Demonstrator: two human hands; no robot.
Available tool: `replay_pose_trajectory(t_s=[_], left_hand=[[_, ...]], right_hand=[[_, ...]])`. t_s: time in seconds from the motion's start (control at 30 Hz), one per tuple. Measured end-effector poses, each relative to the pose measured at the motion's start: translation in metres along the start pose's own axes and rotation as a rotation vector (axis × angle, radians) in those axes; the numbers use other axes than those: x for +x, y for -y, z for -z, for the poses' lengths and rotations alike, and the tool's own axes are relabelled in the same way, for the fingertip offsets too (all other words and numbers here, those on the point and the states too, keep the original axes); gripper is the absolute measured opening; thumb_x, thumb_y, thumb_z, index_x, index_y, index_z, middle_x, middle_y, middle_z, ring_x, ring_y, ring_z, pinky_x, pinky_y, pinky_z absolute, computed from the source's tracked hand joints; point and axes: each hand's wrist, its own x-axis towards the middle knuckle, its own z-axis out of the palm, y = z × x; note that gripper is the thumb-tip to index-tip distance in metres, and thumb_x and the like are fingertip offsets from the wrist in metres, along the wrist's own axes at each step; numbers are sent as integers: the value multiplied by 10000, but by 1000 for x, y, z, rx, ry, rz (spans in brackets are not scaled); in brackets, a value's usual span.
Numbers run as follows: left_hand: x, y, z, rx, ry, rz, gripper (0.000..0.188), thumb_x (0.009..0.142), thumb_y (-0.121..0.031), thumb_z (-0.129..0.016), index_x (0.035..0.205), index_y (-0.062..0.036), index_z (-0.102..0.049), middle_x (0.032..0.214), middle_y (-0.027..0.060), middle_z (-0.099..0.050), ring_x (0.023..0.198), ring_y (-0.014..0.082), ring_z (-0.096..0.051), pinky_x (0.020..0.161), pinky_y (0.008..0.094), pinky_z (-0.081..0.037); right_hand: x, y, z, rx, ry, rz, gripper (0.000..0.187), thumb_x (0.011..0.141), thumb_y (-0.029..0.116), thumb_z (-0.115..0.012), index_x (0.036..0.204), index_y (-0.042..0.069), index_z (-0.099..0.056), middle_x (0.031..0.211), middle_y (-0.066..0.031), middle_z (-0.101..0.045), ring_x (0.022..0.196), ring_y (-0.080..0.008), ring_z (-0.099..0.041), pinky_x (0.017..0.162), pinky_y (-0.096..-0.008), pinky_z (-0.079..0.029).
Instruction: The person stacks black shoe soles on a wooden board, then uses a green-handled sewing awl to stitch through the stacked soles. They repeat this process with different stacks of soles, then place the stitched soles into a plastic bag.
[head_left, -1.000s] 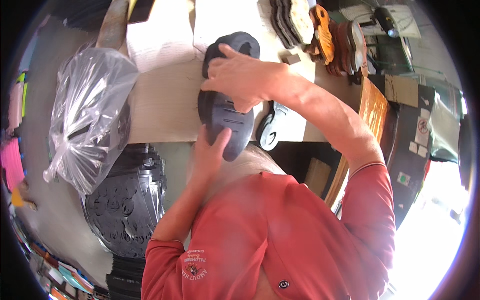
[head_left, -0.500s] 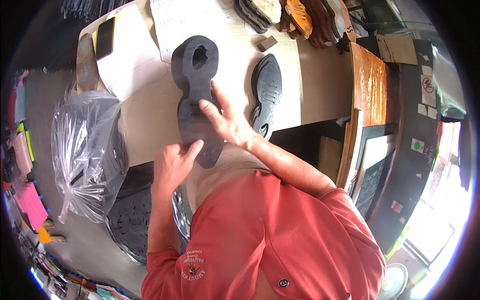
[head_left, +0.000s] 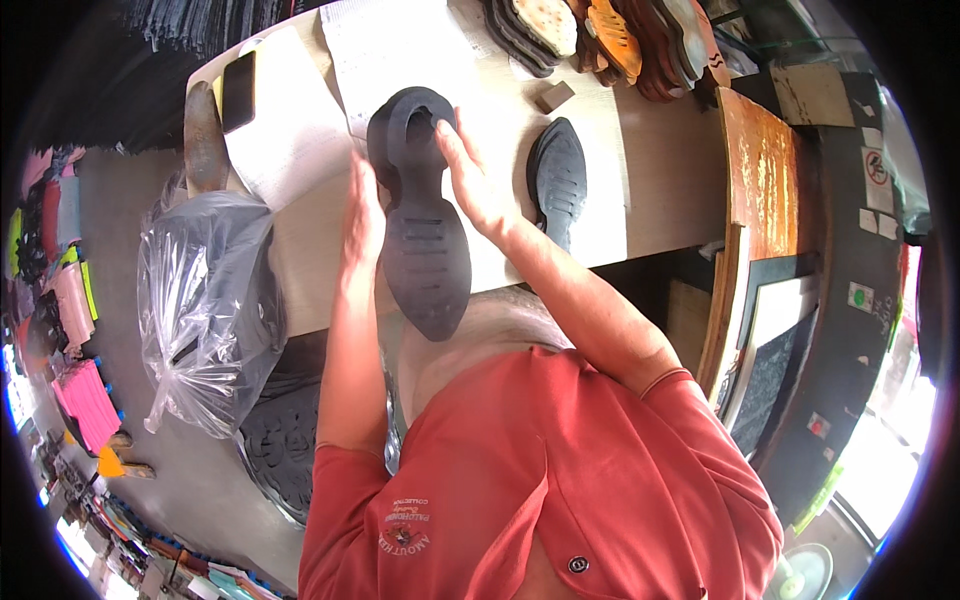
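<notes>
A stack of dark grey insoles (head_left: 427, 262) lies lengthwise before me, heel end away, pointed toe end over the table's near edge. The top piece has a heel hole and several crosswise slots. My left hand (head_left: 364, 215) presses along the stack's left side, its fingers straight and close together. From the right, my right hand (head_left: 480, 190) grips the heel part, thumb by the hole and fingers along the edge, partly hidden. A second stack of dark insoles (head_left: 558, 182) rests on the table to the right.
Papers and a phone (head_left: 239, 92) lie at the far left of the table (head_left: 660, 170). A clear plastic bag (head_left: 205, 310) hangs by the left edge. A small brown block (head_left: 554, 97) and stacked coloured sole pieces (head_left: 612, 42) sit at the back. A wooden board (head_left: 757, 170) stands right.
Both hands have moved away from me along the stack, from its middle and toe to the heel part. The left hand now lies along the left side. The view has shifted slightly.
</notes>
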Motion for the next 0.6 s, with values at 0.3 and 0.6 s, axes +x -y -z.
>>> replay_pose_trajectory(t_s=[0.3, 0.6], left_hand=[[28, 6, 9, 181, 132, -195, 798, 1145, -573, -367, 1694, -2, -270, 1753, 183, -289, 1611, 293, -284, 1309, 394, -244], [9, -8, 15, 52, 89, -60, 744, 1154, -509, -451, 1690, -16, -298, 1702, 199, -384, 1565, 287, -372, 1290, 401, -293]], right_hand=[[17, 1, -24, -52, 20, 95, 764, 1146, 495, -452, 1707, 20, -245, 1740, -239, -320, 1637, -340, -259, 1327, -393, -197], [0, -35, 24, -46, -14, -59, 739, 1102, 425, -608, 1657, -1, -370, 1662, -239, -458, 1534, -304, -454, 1264, -390, -357]])
